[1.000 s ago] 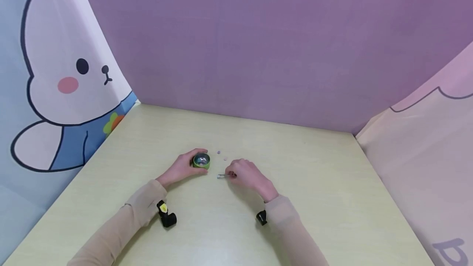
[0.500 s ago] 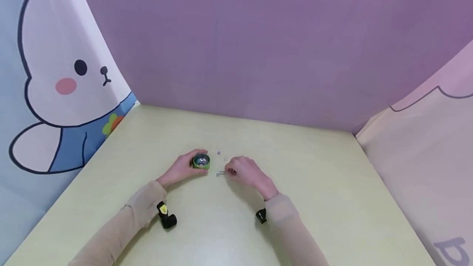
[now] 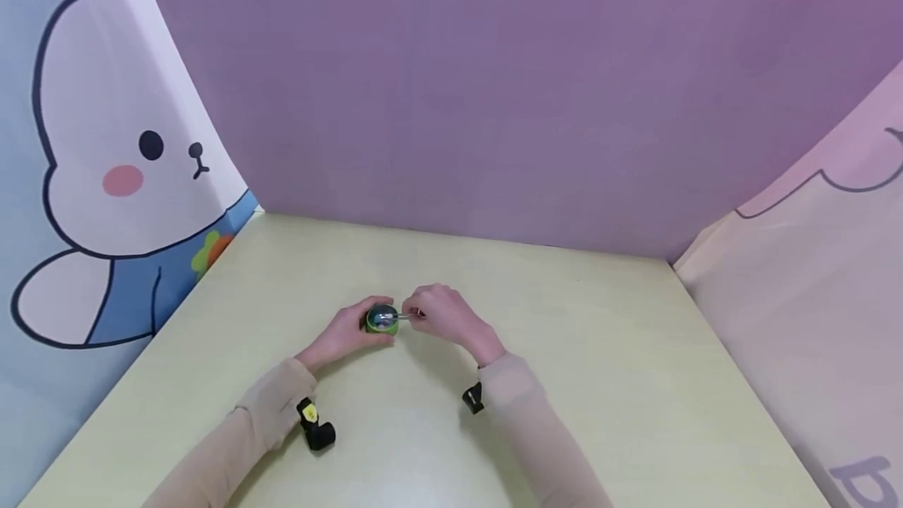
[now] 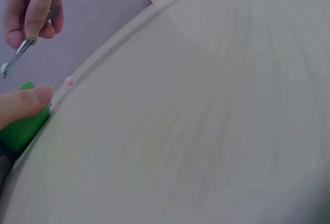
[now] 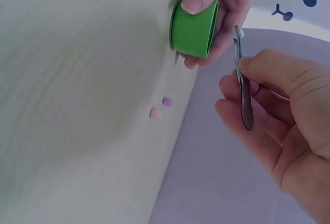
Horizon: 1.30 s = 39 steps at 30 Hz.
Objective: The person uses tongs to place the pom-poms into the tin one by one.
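Note:
My left hand [image 3: 346,332] curls round a small green cup [image 5: 193,30] with a shiny metal inside, standing on the table. Thumb and fingers lie on opposite sides of its wall. My right hand [image 3: 446,313] pinches metal tweezers [image 5: 244,87], their tips above the cup's mouth in the head view. Between the tips is a tiny pale bluish-white bead [image 4: 4,70]. A pink bead [image 5: 155,113] and a purple bead [image 5: 167,101] lie close together on the table, near the cup. What the cup contains is hard to make out.
The pale wooden table [image 3: 585,382] reaches back to a purple cloth wall [image 3: 494,100]. A cloth with a printed white cartoon animal [image 3: 127,218] hangs at the left, a pale pink cloth [image 3: 832,296] at the right. Black wrist cameras [image 3: 319,433] sit under both sleeves.
My right hand has lifted the pale bead off the table in the tweezers and moved left and away from me to the cup. The left hand still holds the cup.

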Available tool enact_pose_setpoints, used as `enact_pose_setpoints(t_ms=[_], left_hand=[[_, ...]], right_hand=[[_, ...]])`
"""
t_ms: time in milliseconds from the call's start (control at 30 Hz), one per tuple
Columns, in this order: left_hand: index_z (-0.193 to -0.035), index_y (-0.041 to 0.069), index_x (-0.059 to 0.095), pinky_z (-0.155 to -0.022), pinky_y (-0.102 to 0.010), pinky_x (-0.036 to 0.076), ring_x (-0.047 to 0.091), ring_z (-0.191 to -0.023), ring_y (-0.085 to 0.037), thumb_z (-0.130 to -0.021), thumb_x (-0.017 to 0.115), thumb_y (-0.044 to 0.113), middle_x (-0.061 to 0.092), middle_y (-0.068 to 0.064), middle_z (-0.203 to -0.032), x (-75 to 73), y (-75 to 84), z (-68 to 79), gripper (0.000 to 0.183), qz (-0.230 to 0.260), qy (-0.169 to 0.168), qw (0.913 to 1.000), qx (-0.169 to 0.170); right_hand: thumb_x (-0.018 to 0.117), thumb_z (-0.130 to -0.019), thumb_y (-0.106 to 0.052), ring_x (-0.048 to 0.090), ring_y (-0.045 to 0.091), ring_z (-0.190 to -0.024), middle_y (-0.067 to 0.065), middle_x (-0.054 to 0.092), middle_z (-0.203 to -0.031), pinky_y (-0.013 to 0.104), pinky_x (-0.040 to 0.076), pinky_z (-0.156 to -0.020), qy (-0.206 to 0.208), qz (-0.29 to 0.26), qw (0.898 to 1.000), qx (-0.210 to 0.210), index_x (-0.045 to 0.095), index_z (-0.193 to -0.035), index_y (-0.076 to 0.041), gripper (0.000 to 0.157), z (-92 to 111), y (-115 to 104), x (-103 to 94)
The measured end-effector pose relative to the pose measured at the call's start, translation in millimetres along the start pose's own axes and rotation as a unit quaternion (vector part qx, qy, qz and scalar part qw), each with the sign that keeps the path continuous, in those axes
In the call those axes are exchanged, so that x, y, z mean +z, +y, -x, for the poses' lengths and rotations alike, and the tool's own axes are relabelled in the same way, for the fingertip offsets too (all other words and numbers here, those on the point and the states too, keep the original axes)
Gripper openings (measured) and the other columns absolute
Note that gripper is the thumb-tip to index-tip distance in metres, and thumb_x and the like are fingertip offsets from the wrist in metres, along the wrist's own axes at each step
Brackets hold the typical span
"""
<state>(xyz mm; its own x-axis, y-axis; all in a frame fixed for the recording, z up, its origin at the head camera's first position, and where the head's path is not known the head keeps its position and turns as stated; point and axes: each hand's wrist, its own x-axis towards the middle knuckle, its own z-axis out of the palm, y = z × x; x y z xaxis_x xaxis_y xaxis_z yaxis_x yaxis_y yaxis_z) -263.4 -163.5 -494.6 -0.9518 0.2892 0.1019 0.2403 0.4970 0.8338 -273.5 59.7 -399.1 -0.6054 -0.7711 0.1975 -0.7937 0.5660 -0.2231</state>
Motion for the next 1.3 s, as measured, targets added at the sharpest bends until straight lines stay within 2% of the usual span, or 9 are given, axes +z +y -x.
enact_pose_setpoints(t_ms=[267,567,867,1300], left_hand=[[-0.143,0.015,0.050,-0.110,-0.056,0.044,0.056,-0.128,-0.034,-0.079,0.084,0.030,0.060,-0.013,-0.139,-3.8,-0.6,-0.7,0.074,0.003,-0.001,1.0000,0.005],[-0.144,0.015,0.049,-0.110,-0.056,0.044,0.057,-0.127,-0.036,-0.078,0.084,0.028,0.059,-0.015,-0.140,-9.2,1.8,-1.5,0.075,0.001,0.002,1.0000,0.005],[-0.144,0.016,0.049,-0.112,-0.056,0.043,0.056,-0.128,-0.035,-0.077,0.085,0.027,0.058,-0.014,-0.141,-14.5,4.7,-2.7,0.076,-0.006,0.004,1.0000,0.004],[-0.144,0.015,0.048,-0.113,-0.056,0.041,0.054,-0.130,-0.036,-0.078,0.084,0.026,0.055,-0.014,-0.144,-11.4,10.5,0.1,0.076,-0.003,0.001,1.0000,0.004]], right_hand=[[0.061,-0.086,0.002,0.050,0.007,-0.072,0.000,0.072,-0.086,0.015,0.036,-0.060,-0.003,0.011,1.000,0.009,0.076,-0.091,-0.009,0.019,-9,0,1.6],[0.065,-0.086,0.000,0.065,0.012,-0.081,0.001,0.076,-0.096,0.021,0.050,-0.067,0.006,0.012,1.000,0.021,0.077,-0.098,-0.009,0.020,-8,10,-4.0],[0.066,-0.085,-0.001,0.057,0.011,-0.073,0.001,0.074,-0.091,0.022,0.047,-0.064,0.011,0.010,0.998,0.063,0.077,-0.095,-0.011,0.017,-1,28,-10.1],[0.066,-0.085,-0.002,0.054,0.010,-0.071,0.002,0.074,-0.087,0.021,0.047,-0.064,-0.013,-0.002,0.994,0.105,0.078,-0.093,-0.011,0.017,11,46,-2.5]])
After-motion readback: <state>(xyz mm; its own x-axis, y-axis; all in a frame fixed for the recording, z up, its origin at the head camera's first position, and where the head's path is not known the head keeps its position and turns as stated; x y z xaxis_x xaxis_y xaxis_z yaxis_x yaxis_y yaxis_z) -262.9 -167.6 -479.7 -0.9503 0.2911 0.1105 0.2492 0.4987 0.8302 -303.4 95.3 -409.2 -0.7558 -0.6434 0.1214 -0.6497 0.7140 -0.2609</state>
